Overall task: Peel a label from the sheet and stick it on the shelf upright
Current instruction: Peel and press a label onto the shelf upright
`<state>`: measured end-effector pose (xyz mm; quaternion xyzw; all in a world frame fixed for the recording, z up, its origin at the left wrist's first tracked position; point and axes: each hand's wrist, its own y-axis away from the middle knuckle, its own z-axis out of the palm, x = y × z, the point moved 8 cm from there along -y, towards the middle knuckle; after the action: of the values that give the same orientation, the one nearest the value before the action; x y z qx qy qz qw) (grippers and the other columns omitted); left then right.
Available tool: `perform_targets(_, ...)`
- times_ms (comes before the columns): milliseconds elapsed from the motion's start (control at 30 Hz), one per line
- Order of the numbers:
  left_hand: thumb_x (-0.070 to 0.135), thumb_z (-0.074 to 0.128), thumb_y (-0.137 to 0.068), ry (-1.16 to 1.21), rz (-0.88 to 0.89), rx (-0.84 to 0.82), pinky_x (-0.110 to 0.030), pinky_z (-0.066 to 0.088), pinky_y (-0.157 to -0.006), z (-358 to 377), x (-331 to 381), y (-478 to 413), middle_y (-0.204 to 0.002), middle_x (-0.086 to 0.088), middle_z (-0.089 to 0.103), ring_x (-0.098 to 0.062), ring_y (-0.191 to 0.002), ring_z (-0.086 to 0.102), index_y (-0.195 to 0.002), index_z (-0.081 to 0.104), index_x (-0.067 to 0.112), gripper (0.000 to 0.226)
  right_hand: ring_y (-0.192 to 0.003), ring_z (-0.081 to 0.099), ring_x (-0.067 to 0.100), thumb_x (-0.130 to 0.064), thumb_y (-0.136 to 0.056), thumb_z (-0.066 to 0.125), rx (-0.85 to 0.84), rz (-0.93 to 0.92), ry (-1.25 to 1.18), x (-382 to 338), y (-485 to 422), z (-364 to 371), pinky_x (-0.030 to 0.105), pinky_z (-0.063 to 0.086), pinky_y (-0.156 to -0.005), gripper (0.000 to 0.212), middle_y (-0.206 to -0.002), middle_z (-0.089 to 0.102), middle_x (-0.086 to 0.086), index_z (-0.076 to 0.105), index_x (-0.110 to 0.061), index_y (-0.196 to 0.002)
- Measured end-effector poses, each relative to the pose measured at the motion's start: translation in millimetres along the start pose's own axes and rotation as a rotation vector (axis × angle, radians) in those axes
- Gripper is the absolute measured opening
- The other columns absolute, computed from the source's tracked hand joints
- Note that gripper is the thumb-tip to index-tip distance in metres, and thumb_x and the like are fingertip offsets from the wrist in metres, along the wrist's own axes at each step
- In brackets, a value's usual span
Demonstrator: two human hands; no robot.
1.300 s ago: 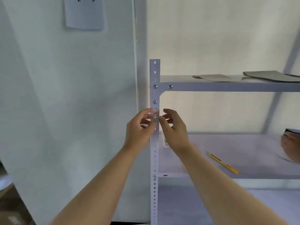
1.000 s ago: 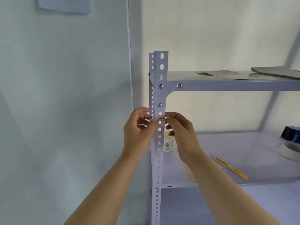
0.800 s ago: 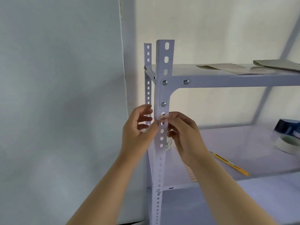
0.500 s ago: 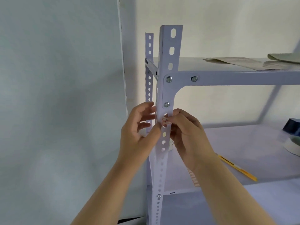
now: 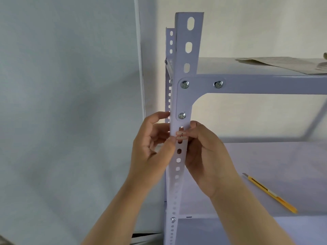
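Note:
A small white label (image 5: 181,135) with a red border and a handwritten mark lies flat across the front face of the grey perforated shelf upright (image 5: 188,55), just below its lowest bolt. My left hand (image 5: 152,152) is on the upright's left side, thumb tip pressing the label's left end. From the right, my right hand (image 5: 207,156) curls round the upright with its fingertips on the label's right end. The label sheet is not visible.
A yellow utility knife (image 5: 270,193) lies on the middle shelf (image 5: 283,161) to the right. Flat sheets of paper (image 5: 286,65) rest on the top shelf. A pale wall stands close on the left, behind the rear upright (image 5: 170,41).
The view has come closer to the upright and shifted left. Both hands have stayed at the label, which now sits flat on the upright's face.

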<state>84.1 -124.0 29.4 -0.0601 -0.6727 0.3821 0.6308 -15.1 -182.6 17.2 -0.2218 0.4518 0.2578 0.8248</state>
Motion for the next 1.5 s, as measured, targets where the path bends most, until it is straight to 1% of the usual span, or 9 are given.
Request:
perform_targets(167, 0.001, 0.06, -0.086, -0.005, -0.002, 0.004, -0.037, 0.057, -0.08, 0.7, -0.7, -0.9, -0.098, -0.01, 0.077, -0.022, -0.084, 0.072, -0.123, 0.057, 0.02, 0.042, -0.095, 0.054, 0.04, -0.005, -0.078, 0.059, -0.004, -0.019, -0.015, 0.5, 1.2, 2.3, 0.05, 0.038, -0.085, 0.024, -0.104, 0.059, 0.03, 0.051, 0.015, -0.089)
perform_targets(300, 0.006, 0.062, -0.087, -0.001, 0.005, -0.008, -0.037, 0.057, -0.08, 0.9, 0.4, -0.3, -0.099, -0.01, 0.077, -0.022, -0.084, 0.072, -0.124, 0.056, 0.018, 0.04, -0.096, 0.052, 0.041, -0.01, -0.071, 0.064, 0.014, -0.009, -0.016, 1.0, 0.9, 2.2, 0.051, 0.036, -0.085, 0.021, -0.105, 0.057, 0.035, 0.055, -0.001, -0.088)
perform_targets(533, 0.002, 0.06, -0.088, -0.008, 0.013, -0.015, -0.029, 0.055, -0.076, 0.9, 0.9, -1.1, -0.096, -0.005, 0.077, -0.014, -0.08, 0.071, -0.124, 0.057, 0.017, 0.04, -0.099, 0.055, 0.044, -0.012, -0.076, 0.064, 0.027, -0.022, -0.013, -2.1, 4.0, 3.3, 0.053, 0.04, -0.087, 0.012, -0.112, 0.054, 0.047, 0.055, -0.006, -0.08)
perform_targets(733, 0.001, 0.06, -0.088, 0.002, 0.0, -0.014, -0.029, 0.055, -0.075, 0.6, -0.1, 0.5, -0.094, -0.004, 0.077, -0.014, -0.077, 0.069, -0.124, 0.057, 0.017, 0.04, -0.089, 0.054, 0.037, -0.006, -0.078, 0.058, 0.052, -0.028, 0.011, -0.7, 4.4, 3.2, 0.049, 0.039, -0.082, 0.005, -0.097, 0.06, 0.026, 0.053, -0.005, -0.078)
perform_targets(900, -0.001, 0.06, -0.087, -0.005, 0.001, -0.023, -0.031, 0.056, -0.076, 0.3, 0.5, 0.5, -0.095, -0.007, 0.077, -0.014, -0.077, 0.069, -0.125, 0.058, 0.017, 0.042, -0.092, 0.052, 0.039, -0.005, -0.076, 0.057, 0.066, -0.02, -0.006, -1.2, 3.5, 4.4, 0.051, 0.036, -0.083, 0.007, -0.099, 0.058, 0.028, 0.051, -0.006, -0.076)
perform_targets(1100, -0.001, 0.06, -0.086, 0.001, -0.009, -0.027, -0.03, 0.054, -0.076, -0.2, -0.3, 0.9, -0.093, -0.005, 0.076, -0.012, -0.075, 0.068, -0.125, 0.057, 0.016, 0.042, -0.092, 0.05, 0.039, -0.002, -0.076, 0.053, 0.075, -0.026, -0.01, -1.9, 0.5, 3.3, 0.049, 0.036, -0.082, 0.025, -0.1, 0.055, 0.029, 0.044, 0.018, -0.088)
perform_targets(1300, -0.001, 0.06, -0.087, 0.005, -0.004, -0.032, -0.03, 0.055, -0.077, -0.2, 0.4, 1.1, -0.093, -0.009, 0.075, -0.015, -0.078, 0.069, -0.126, 0.057, 0.014, 0.042, -0.091, 0.049, 0.041, 0.003, -0.07, 0.05, 0.094, -0.006, -0.004, 2.4, -1.5, 1.9, 0.041, 0.041, -0.074, 0.025, -0.098, 0.055, 0.034, 0.043, 0.018, -0.088)
perform_targets(1367, 0.0, 0.059, -0.087, 0.002, -0.002, -0.034, -0.028, 0.055, -0.077, -0.8, 1.1, 1.5, -0.093, -0.008, 0.075, -0.014, -0.079, 0.069, -0.127, 0.057, 0.014, 0.042, -0.095, 0.053, 0.044, 0.001, -0.071, 0.052, 0.092, 0.004, -0.005, 2.3, -0.4, 0.2, 0.048, 0.041, -0.082, 0.031, -0.111, 0.053, 0.049, 0.044, 0.02, -0.094)
perform_targets(1500, 0.001, 0.059, -0.087, 0.003, -0.007, -0.033, -0.03, 0.056, -0.079, -0.7, 0.2, 2.0, -0.094, -0.011, 0.074, -0.017, -0.081, 0.069, -0.126, 0.057, 0.017, 0.042, -0.099, 0.052, 0.043, -0.013, -0.071, 0.062, 0.089, 0.01, -0.013, 0.5, 3.2, 0.4, 0.052, 0.037, -0.086, 0.036, -0.124, 0.043, 0.052, 0.047, 0.013, -0.09)
